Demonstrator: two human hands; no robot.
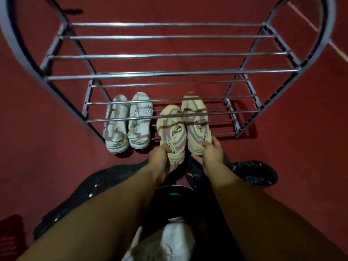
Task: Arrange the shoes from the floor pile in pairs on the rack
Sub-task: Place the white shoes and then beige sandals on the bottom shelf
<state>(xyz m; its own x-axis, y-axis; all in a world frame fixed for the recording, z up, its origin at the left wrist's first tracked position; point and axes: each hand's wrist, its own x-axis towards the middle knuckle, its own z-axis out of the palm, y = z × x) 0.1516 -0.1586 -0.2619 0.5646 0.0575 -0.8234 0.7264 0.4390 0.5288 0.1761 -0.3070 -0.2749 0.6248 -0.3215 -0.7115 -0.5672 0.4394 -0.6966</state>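
A grey metal shoe rack (169,73) with several tiers of bars stands on the red floor. On its bottom tier, left, a pair of white shoes (130,121) sits side by side. To their right lie two cream shoes with pink stripes. My left hand (163,157) grips the heel of the left cream shoe (172,132). My right hand (211,152) grips the heel of the right cream shoe (195,121), which reaches farther into the rack. Both cream shoes point away from me.
Dark shoes lie in a pile under my arms: a black one (90,187) at the left, a black patterned one (252,173) at the right, and a white shoe (169,240) near the bottom edge. The rack's upper tiers hold nothing.
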